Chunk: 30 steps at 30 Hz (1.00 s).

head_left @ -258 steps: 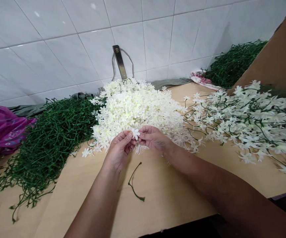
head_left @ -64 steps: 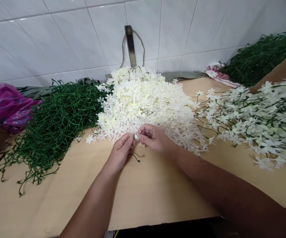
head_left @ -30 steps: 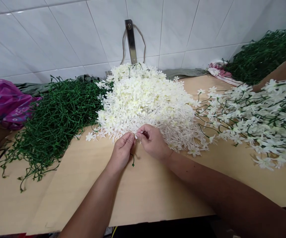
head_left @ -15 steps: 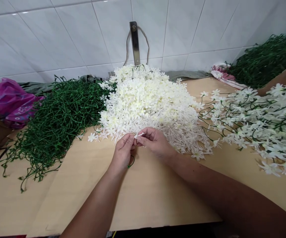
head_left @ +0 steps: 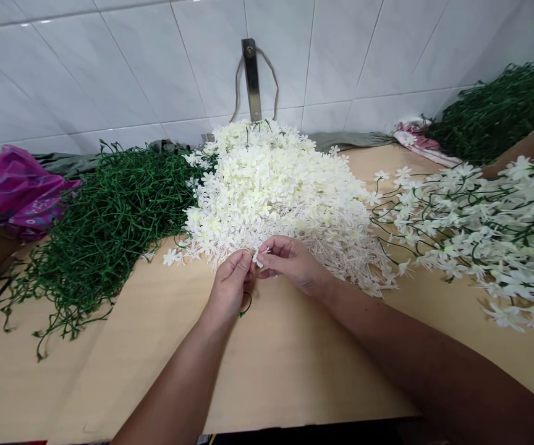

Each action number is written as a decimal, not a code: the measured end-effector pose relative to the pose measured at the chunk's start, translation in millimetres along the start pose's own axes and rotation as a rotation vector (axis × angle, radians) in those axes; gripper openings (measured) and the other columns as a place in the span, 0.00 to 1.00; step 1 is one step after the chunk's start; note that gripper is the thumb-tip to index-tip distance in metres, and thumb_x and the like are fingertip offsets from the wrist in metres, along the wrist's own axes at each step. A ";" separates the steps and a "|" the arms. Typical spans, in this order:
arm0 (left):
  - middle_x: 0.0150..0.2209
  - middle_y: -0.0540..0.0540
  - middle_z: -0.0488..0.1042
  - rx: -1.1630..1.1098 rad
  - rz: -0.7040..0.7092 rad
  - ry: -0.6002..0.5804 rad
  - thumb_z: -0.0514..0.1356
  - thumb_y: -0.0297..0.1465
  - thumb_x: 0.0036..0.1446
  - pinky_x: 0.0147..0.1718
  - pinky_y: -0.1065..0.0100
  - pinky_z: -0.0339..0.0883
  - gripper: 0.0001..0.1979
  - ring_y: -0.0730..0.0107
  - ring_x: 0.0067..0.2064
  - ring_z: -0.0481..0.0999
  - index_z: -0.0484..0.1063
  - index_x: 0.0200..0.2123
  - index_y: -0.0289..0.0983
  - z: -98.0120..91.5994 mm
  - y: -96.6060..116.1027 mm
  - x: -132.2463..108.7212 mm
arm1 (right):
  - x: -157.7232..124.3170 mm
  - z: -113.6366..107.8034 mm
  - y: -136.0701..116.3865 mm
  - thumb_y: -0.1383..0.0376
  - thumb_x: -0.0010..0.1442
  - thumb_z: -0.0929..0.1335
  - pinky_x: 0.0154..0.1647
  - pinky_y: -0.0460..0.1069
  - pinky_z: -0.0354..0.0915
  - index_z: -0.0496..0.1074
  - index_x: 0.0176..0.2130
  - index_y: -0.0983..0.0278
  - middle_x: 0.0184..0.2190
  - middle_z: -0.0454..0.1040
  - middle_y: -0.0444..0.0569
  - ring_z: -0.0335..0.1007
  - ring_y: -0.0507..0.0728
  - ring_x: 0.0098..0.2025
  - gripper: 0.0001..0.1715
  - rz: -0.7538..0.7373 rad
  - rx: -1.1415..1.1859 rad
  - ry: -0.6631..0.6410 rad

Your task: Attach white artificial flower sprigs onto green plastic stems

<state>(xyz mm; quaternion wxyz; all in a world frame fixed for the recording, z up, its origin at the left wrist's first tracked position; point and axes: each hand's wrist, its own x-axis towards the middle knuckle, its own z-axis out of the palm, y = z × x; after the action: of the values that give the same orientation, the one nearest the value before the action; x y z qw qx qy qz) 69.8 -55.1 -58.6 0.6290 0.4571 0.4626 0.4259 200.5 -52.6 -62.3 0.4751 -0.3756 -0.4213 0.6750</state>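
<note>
A view down onto a pale wooden table set against a white tiled wall. At the far left lies a crumpled purple bag. Beside it spreads a large heap of bare green stems, none carrying a flower.

At centre, the left hand is closed in a pinch on a thin green stem, which curls out beneath the palm. Its fingertips meet those of the right hand, which is closed on a small white flower. The flower sits between the two hands, just above the tabletop, at the near edge of a tall mound of loose white blossoms.

To the right lie finished sprigs, white flowers fitted on green stems. A second green heap sits in the far right corner.

Judging by the piles, a good batch is assembled, but far more stems and blossoms remain unjoined.
</note>
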 end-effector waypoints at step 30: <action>0.15 0.55 0.54 0.038 0.083 0.039 0.61 0.40 0.38 0.15 0.75 0.44 0.17 0.81 0.18 0.51 0.58 0.15 0.35 4.9 -4.6 -0.6 | -0.4 12.8 17.0 0.69 0.50 0.63 0.27 0.46 0.61 0.61 0.25 0.65 0.20 0.64 0.42 0.62 0.49 0.24 0.04 -0.267 -0.397 0.148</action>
<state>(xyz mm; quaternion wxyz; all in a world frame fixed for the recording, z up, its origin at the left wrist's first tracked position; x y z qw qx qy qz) 75.0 -57.6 -62.2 0.5929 0.4793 0.4634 0.4517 183.5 -59.0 -73.3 0.5065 -0.4510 -0.5557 0.4808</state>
